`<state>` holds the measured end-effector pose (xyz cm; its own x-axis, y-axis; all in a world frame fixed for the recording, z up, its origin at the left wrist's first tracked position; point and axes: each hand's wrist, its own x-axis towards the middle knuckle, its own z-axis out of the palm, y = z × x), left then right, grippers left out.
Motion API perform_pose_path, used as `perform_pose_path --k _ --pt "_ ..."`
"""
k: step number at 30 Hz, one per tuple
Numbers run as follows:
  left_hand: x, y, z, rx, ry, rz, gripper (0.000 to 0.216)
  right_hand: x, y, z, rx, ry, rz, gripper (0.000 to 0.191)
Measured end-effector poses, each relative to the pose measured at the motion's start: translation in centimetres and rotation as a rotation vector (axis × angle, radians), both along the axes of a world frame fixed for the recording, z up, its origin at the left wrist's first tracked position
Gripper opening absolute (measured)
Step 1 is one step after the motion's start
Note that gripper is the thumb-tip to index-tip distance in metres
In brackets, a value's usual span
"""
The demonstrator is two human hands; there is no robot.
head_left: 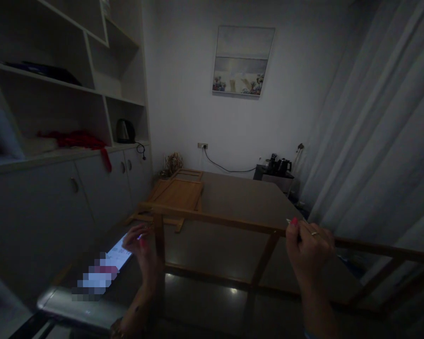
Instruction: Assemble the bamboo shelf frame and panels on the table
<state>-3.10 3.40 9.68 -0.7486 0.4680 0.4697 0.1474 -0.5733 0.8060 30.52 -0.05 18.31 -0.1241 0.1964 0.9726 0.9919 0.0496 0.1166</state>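
Note:
A wooden frame with rails and crosspieces (215,220) stands across the near side of the table, its top rail running from left to right. My right hand (309,242) is closed around that rail right of the middle, thumb on top; a small pale tip shows beside the thumb, too small to name. Near the rail's left end, my left hand (140,242) has its fingers pinched together. Something tiny may be between them, but I cannot make it out. Beyond the frame, a slatted wooden panel (178,194) lies flat on the table.
The dark table (240,193) reaches toward the back wall. Left of my left hand lies a lit screen (118,254), partly blurred out. White shelving (123,101) with a kettle (125,131) lines the left side; a curtain (371,117) hangs at right.

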Motion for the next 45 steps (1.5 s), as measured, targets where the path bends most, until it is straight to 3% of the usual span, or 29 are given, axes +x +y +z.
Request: perform_pose_path --k 2,4,5,7,11,13,15,19,22,26,29,30,31,33,35,37,41,45 --pt "0.6 -0.6 1.4 0.238 0.209 0.287 0.04 0.0 0.0 0.0 0.007 0.005 0.015 0.039" --pt "1.8 -1.6 3.5 0.375 0.569 0.403 0.02 0.0 0.1 -0.1 0.008 0.009 0.011 0.038" --pt "2.7 -2.1 4.8 0.398 0.757 0.393 0.015 0.0 0.1 -0.1 0.004 0.01 0.005 0.038" --pt "5.0 -3.1 7.5 0.284 1.05 0.29 0.018 0.0 0.1 -0.2 0.001 0.014 0.0 0.038" --pt "9.9 -3.2 11.1 0.241 1.206 0.05 0.018 0.0 0.1 -0.1 0.005 0.0 0.015 0.035" --pt "11.5 -2.4 11.3 0.217 1.267 0.006 0.016 0.1 0.1 -0.1 0.003 -0.004 0.022 0.035" --pt "12.3 -1.5 10.8 0.213 1.299 0.021 0.027 0.2 0.1 -0.2 -0.002 0.001 0.031 0.035" --pt "12.6 -0.6 9.8 0.24 1.299 0.092 0.034 0.3 0.2 -0.6 -0.024 0.026 0.045 0.034" --pt "12.5 -0.6 9.9 0.246 1.308 0.091 0.035 0.7 0.4 -1.4 -0.009 0.053 0.149 0.03" --pt "12.4 -0.9 10.0 0.274 1.311 0.107 0.037 2.5 0.0 -4.0 0.131 0.037 0.334 0.026" --pt "12.4 -0.8 10.0 0.278 1.301 0.115 0.037 4.7 -1.2 -6.6 0.314 0.093 0.318 0.018" --pt "12.4 -0.7 9.9 0.281 1.297 0.12 0.037 5.5 -1.6 -7.4 0.309 0.081 0.293 0.017" --pt "12.5 -0.7 9.9 0.289 1.291 0.126 0.038 6.2 -2.0 -8.0 0.263 0.047 0.277 0.016" --pt "12.5 -0.5 10.0 0.306 1.283 0.14 0.039 7.5 -2.3 -8.6 0.0 -0.033 0.226 0.014" --pt "12.5 -0.4 10.0 0.311 1.283 0.146 0.038 8.6 -1.5 -8.7 -0.444 -0.031 0.057 0.019" --pt "12.5 -0.3 9.9 0.301 1.29 0.149 0.037 9.7 0.1 -8.6 -0.895 0.094 -0.239 0.027" --pt "12.4 -0.4 9.9 0.285 1.295 0.153 0.037 11.6 4.2 -9.0 -1.068 0.276 -0.525 0.035" --pt "12.4 -0.4 10.0 0.292 1.301 0.161 0.038 12.5 7.0 -9.9 -1.149 0.365 -0.646 0.035"
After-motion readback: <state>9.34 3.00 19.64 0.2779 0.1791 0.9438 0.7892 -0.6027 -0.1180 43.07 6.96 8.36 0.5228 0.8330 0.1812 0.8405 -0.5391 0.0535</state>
